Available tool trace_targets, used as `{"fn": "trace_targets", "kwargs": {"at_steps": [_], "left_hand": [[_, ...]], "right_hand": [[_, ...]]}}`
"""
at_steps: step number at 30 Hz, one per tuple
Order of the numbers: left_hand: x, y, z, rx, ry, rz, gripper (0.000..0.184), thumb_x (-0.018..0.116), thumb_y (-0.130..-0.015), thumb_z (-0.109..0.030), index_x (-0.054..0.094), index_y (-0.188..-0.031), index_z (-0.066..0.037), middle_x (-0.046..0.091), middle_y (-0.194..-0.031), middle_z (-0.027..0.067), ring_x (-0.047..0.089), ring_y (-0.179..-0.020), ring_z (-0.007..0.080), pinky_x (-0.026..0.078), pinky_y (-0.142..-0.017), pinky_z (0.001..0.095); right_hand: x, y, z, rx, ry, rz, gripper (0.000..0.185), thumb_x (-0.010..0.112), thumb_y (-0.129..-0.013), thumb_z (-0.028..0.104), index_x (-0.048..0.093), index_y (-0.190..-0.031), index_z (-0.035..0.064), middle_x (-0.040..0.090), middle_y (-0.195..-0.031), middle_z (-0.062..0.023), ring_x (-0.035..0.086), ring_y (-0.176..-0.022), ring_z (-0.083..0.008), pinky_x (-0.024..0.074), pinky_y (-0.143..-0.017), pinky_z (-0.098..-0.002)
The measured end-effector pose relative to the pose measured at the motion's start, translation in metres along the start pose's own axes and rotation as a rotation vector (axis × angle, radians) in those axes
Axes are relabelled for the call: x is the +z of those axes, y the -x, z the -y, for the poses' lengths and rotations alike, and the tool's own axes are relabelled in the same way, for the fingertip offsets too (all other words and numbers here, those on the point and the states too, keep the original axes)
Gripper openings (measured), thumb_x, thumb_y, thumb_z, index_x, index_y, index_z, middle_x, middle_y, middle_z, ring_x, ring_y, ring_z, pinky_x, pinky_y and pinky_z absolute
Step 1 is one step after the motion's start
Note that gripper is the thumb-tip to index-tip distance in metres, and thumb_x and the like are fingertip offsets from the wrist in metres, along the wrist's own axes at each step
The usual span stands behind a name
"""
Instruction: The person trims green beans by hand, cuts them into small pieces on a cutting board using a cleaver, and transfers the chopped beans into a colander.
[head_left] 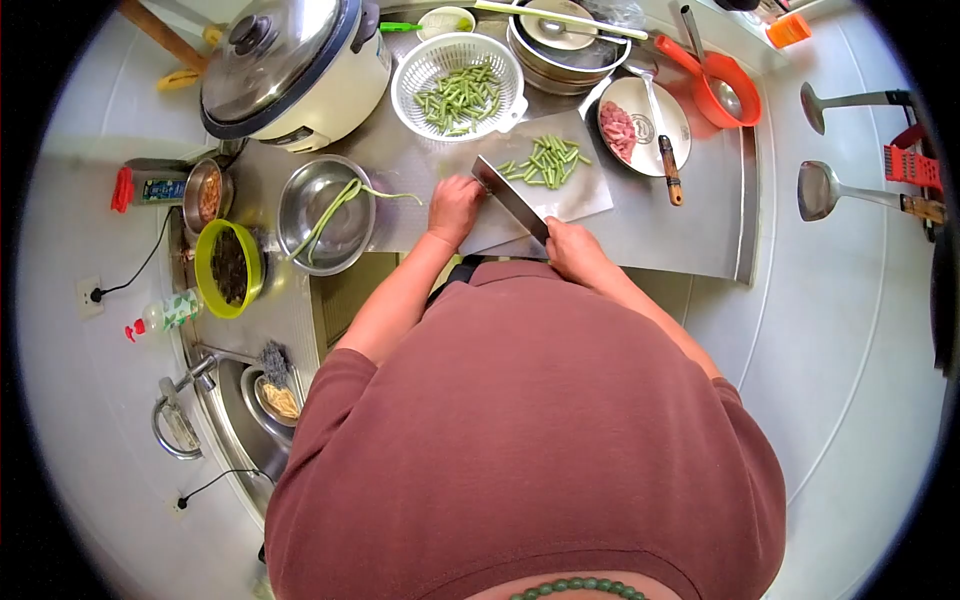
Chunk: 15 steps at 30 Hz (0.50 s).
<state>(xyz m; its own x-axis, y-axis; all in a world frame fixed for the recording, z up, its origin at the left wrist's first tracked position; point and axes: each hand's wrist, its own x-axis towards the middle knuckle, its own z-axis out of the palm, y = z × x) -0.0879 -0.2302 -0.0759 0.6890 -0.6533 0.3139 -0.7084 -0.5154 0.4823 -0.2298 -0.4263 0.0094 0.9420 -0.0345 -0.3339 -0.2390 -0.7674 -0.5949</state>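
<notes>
My right hand (573, 247) is wrapped round the handle of a broad cleaver (510, 199), whose blade slants up and left over the white cutting board (590, 200). Beside the blade's far end, my left hand (457, 208) is closed at the board's left side; what its fingers hold is hidden. Cut green bean pieces (548, 163) lie on the board, to the right of the blade. More pieces fill a white colander (403, 98) behind the board. Long whole beans (330, 215) hang over the rim of a steel bowl (292, 185) left of my left hand.
A large cooker (330, 105) stands at the back left. On the right are a plate (676, 112) with pink meat (617, 130) and a knife, and a red strainer (745, 110). A green bowl (256, 290) and a sink (225, 405) are at the left.
</notes>
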Motion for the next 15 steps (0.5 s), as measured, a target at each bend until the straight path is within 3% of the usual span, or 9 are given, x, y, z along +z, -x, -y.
{"fn": "trace_targets", "kwargs": {"at_steps": [15], "left_hand": [[0.003,-0.006,-0.03,-0.034,0.066,0.018,0.008,0.066,-0.073,-0.011,0.06,-0.077,-0.01,0.06,-0.08,0.0049,0.057,-0.08,0.0274,0.045,-0.072,0.0395]], "right_hand": [[-0.023,0.004,-0.035,0.033,-0.084,-0.107,0.026,0.05,-0.081,0.009,0.057,-0.105,0.0,0.062,-0.082,-0.0292,0.061,-0.08,-0.0454,0.0492,-0.073,-0.0527]]}}
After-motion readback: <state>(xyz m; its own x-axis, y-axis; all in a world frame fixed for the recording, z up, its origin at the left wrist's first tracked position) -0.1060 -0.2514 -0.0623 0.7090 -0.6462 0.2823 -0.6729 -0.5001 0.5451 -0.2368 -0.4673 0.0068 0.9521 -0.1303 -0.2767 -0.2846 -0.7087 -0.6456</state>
